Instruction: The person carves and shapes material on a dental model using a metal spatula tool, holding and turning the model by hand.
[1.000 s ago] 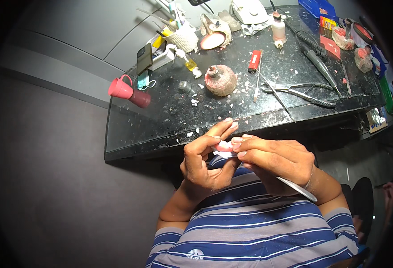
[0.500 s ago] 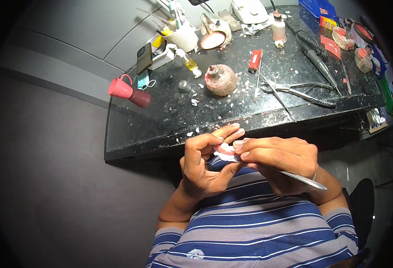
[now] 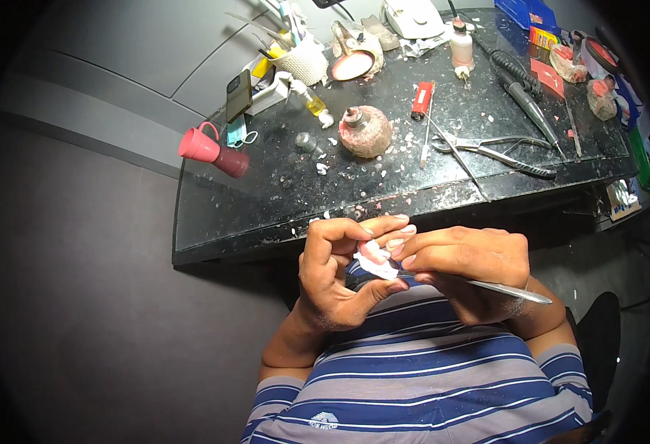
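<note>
My left hand [image 3: 332,277] is closed round a small white piece with a pink curved part [image 3: 375,264], which looks like a dental cast, gripping it between fingers and thumb. My right hand [image 3: 473,270] is closed on a slim metal tool [image 3: 513,290]; its flat handle sticks out to the right and its working end is at the piece, partly hidden by my fingers. Both hands are just in front of the black bench's front edge, over my striped shirt.
On the black bench [image 3: 251,211] stand a crusted burner [image 3: 366,139], pink cups [image 3: 199,152], pliers [image 3: 517,159], a red lighter [image 3: 422,101], a rotary handpiece [image 3: 532,115], a phone [image 3: 238,96], a holder of tools [image 3: 303,63] and pink-stained pots and bags at the right. White scraps are scattered about.
Both hands have shifted slightly right. The piece has tilted, showing more of its white underside, and the tool's handle has swung up to lie flatter, further right.
</note>
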The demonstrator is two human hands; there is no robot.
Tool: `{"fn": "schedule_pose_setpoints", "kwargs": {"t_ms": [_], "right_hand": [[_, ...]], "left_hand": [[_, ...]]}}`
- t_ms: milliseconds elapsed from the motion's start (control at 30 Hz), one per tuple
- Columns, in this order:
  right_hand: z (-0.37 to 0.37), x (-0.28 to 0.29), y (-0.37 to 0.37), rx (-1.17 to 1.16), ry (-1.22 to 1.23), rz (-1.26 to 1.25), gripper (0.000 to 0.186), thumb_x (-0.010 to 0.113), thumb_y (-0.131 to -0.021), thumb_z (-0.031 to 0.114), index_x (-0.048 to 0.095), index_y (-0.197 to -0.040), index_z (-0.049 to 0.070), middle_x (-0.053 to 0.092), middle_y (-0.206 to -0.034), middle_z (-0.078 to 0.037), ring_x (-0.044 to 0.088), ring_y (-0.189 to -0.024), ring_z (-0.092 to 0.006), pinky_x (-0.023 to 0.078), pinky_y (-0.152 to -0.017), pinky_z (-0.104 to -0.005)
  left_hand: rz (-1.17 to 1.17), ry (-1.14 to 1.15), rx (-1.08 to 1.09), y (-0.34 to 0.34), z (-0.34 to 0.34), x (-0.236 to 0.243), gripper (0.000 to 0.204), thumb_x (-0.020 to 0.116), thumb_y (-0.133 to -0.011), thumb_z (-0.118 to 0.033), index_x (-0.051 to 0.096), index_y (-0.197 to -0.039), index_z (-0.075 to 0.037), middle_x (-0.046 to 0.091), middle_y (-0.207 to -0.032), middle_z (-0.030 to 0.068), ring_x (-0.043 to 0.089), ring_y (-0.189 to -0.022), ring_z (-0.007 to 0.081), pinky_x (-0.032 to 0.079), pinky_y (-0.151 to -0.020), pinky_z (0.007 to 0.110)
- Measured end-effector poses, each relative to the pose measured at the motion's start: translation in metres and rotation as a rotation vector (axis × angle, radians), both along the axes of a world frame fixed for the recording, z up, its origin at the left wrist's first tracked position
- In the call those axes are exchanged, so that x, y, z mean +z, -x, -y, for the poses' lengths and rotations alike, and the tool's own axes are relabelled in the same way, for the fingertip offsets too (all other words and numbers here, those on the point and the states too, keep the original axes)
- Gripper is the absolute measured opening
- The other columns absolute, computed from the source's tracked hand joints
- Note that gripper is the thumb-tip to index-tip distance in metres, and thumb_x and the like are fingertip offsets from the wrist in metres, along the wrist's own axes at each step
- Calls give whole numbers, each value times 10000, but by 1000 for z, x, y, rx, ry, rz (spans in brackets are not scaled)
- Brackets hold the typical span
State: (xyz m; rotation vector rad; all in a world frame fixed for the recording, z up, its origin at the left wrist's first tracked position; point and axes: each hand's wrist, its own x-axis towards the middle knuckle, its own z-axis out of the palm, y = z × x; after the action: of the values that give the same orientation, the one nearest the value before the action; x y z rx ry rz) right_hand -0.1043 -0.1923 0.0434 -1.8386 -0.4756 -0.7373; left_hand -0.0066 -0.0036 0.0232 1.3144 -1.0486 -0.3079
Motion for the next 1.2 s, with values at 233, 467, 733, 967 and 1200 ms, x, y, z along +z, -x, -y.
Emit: {"fn": "schedule_pose_setpoints", "kwargs": {"t_ms": [233,467,733,967,1200], "right_hand": [[4,-3,-1,28,-10,10,233,742,-779,-62,692,-989,23,748,-971,-151,751,-904,-279,602,-788,-331],[11,-5,-4,-49,10,18,161,733,-812,-36,689,-964,-6,737,-944,-161,746,-877,-287,597,-754,-332],[10,-9,-8,49,-45,70,145,741,-851,27,699,-989,11,737,-959,-144,747,-870,-270,594,-726,-315],[2,-13,-7,-30,14,49,187,745,-825,0,689,-998,44,753,-995,-129,752,-910,-276,605,-785,-339],[0,-12,-7,-26,17,39,198,748,-837,22,683,-1020,62,755,-1000,-122,754,-909,-263,606,-749,-318]], "left_hand": [[-78,-15,-67,0,-2,3,612,812,-836,-109,330,-1198,0,535,-1306,389,601,-1231,356,483,-1057,417],[-187,-15,-122,-6,-2,2,593,772,-866,-92,332,-1251,3,434,-1404,426,490,-1351,390,380,-1135,442],[-405,17,-172,0,4,10,609,685,-931,-388,449,-1276,55,328,-1467,450,396,-1411,432,308,-1162,495],[-407,-8,-113,5,6,7,649,594,-964,-509,428,-1289,28,321,-1461,465,402,-1399,465,298,-1157,533],[-397,-30,-182,1,0,8,615,612,-973,-421,376,-1341,11,244,-1559,369,351,-1445,416,290,-1181,484]]}}
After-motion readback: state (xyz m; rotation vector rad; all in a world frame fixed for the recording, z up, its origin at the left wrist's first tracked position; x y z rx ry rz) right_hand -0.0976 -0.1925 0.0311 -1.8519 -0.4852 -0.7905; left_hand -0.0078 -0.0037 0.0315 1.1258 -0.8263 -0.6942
